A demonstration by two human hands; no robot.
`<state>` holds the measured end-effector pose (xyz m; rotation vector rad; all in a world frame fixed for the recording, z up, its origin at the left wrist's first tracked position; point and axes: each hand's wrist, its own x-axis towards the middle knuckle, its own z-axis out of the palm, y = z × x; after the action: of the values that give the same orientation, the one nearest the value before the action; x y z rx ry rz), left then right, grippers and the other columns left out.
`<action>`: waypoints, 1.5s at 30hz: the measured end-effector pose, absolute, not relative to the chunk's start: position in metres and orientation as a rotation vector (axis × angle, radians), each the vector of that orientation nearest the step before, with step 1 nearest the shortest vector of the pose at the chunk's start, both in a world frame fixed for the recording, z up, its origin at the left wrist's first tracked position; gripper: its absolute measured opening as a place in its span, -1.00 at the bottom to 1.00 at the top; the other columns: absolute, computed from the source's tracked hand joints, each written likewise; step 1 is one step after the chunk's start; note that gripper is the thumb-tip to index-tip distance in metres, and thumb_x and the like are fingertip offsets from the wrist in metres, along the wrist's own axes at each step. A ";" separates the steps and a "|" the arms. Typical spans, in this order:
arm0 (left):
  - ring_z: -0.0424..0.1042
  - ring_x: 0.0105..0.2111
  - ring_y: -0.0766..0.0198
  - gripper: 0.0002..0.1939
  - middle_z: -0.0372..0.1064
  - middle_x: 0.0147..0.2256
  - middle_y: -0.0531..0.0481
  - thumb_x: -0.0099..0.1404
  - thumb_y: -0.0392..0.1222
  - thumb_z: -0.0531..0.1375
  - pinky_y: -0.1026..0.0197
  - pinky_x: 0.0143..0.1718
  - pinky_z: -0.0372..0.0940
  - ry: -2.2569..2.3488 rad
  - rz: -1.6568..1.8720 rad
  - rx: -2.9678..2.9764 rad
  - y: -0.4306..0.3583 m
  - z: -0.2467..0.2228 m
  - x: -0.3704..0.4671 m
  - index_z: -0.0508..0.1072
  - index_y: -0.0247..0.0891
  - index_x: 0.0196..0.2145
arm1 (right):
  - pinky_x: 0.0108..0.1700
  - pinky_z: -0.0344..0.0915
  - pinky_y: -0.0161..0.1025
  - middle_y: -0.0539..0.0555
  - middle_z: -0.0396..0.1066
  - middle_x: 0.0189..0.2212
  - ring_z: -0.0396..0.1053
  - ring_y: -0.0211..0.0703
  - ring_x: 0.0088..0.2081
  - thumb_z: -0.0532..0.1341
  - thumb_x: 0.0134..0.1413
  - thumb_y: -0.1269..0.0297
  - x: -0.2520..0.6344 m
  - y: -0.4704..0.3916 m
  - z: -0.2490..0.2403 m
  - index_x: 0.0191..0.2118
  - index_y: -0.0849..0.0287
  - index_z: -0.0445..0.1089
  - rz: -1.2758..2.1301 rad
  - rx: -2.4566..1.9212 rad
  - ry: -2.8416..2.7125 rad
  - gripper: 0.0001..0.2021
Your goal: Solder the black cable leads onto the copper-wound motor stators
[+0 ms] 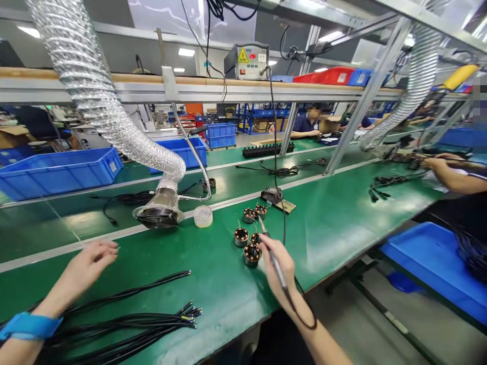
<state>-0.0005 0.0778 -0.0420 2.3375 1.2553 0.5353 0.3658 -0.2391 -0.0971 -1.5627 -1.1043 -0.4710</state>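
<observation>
My right hand (279,266) is closed round a soldering iron (279,274), held like a pen, its cord looping past the wrist. The iron's tip reaches among several small motor stators (241,236) with copper windings; whether it touches one I cannot tell. My left hand (91,263) hovers over the left of the bench, fingers loosely bent, thumb apart, nothing visible in it. A blue band is round that wrist. Below and right of it lie bundles of black cables (152,324) with stripped ends. A round translucent container (203,216) stands between the hands, farther back.
A fume extraction hose (160,208) hangs down at left centre. An iron stand (277,200) sits behind the stators on the green bench (323,218). The soldering station (247,61) rests on the shelf. Blue bins (61,172) stand left. A co-worker's arm (452,175) is at right.
</observation>
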 end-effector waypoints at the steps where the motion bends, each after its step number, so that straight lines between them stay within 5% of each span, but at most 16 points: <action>1: 0.48 -0.23 0.13 -0.63 0.51 -0.14 -0.05 0.13 0.18 0.07 0.18 -0.14 0.33 1.158 0.468 2.275 0.056 -0.041 0.011 0.39 -0.18 -0.48 | -0.12 0.41 -0.13 0.13 0.45 -0.19 0.45 -0.09 -0.19 0.14 0.31 0.35 0.354 -0.238 -0.105 0.12 0.08 0.38 -0.516 -1.619 -1.164 -0.69; 4: 0.40 -0.47 0.21 -0.63 0.41 -0.49 0.05 0.31 0.14 -0.03 0.24 -0.37 0.26 0.987 0.223 2.228 -0.001 -0.046 0.044 0.36 -0.17 -0.37 | -0.07 0.39 0.03 0.20 0.39 -0.17 0.38 0.03 -0.14 0.13 0.30 0.35 0.334 -0.233 -0.121 0.20 0.08 0.32 -0.558 -1.774 -1.241 -0.62; 8: 0.28 -0.48 0.27 -0.69 0.33 -0.51 0.07 0.35 0.04 0.00 0.26 -0.40 0.11 0.875 0.279 2.468 -0.022 -0.061 0.076 0.33 -0.20 -0.42 | -0.03 0.36 0.15 0.23 0.31 -0.11 0.32 0.09 -0.09 0.03 0.33 0.37 0.327 -0.229 -0.128 0.27 0.03 0.23 -0.403 -1.804 -1.245 -0.56; 12: 0.27 -0.51 0.28 -0.74 0.30 -0.54 0.10 0.17 0.03 0.23 0.27 -0.46 0.02 0.846 0.101 2.439 -0.007 -0.072 0.088 0.46 -0.24 -0.33 | -0.06 0.40 0.05 0.23 0.27 -0.08 0.35 0.03 -0.11 0.01 0.32 0.40 0.316 -0.222 -0.127 0.25 0.04 0.23 -0.187 -1.688 -1.291 -0.57; 20: 0.08 -0.56 0.37 -0.73 0.14 -0.61 0.16 0.06 0.00 0.32 0.29 -0.52 -0.10 0.670 -0.036 2.294 -0.011 -0.078 0.081 0.46 -0.27 -0.45 | 0.01 0.35 -0.18 0.10 0.19 -0.09 0.34 -0.18 -0.13 0.01 0.25 0.53 0.292 -0.167 -0.096 0.20 0.00 0.20 0.313 -1.390 -1.681 -0.54; 27: -0.02 -0.63 0.38 -0.56 -0.07 -0.64 0.21 0.38 0.17 -0.06 0.29 -0.57 -0.07 0.823 0.475 1.881 -0.005 -0.066 0.088 0.29 -0.23 -0.40 | 0.02 0.33 -0.13 0.10 0.19 -0.06 0.30 -0.10 -0.07 0.26 0.10 0.49 0.286 -0.137 -0.088 0.18 0.02 0.19 0.276 -1.326 -1.749 -0.46; 33: 0.30 -0.41 0.28 -0.68 0.42 -0.40 0.01 0.23 0.05 0.20 0.26 -0.34 0.18 0.760 0.460 2.073 -0.001 -0.069 0.108 0.50 -0.30 -0.36 | -0.07 0.35 -0.14 0.08 0.20 -0.07 0.33 -0.14 -0.17 0.32 0.08 0.45 0.284 -0.126 -0.094 0.18 -0.02 0.17 0.253 -1.394 -1.665 -0.42; 41: 0.35 -0.39 0.28 -0.66 0.45 -0.44 -0.01 0.16 0.04 0.29 0.26 -0.27 0.22 0.585 0.390 1.742 0.004 -0.075 0.118 0.48 -0.35 -0.43 | -0.06 0.33 -0.20 0.05 0.22 -0.10 0.32 -0.16 -0.15 0.28 0.03 0.50 0.287 -0.112 -0.103 0.12 0.01 0.22 0.379 -1.252 -1.664 -0.47; 45: 0.41 -0.31 0.20 -0.65 0.51 -0.34 -0.07 0.32 0.04 0.15 0.22 -0.22 0.27 0.706 0.556 1.950 0.001 -0.075 0.123 0.55 -0.32 -0.33 | -0.02 0.31 -0.19 0.05 0.23 -0.09 0.31 -0.15 -0.10 0.27 0.03 0.52 0.285 -0.111 -0.108 0.12 0.01 0.22 0.411 -1.185 -1.635 -0.46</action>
<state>0.1230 0.0015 -0.0754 1.9503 0.7057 0.5556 0.2852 -0.1113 -0.1075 -1.1849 -1.6347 0.4115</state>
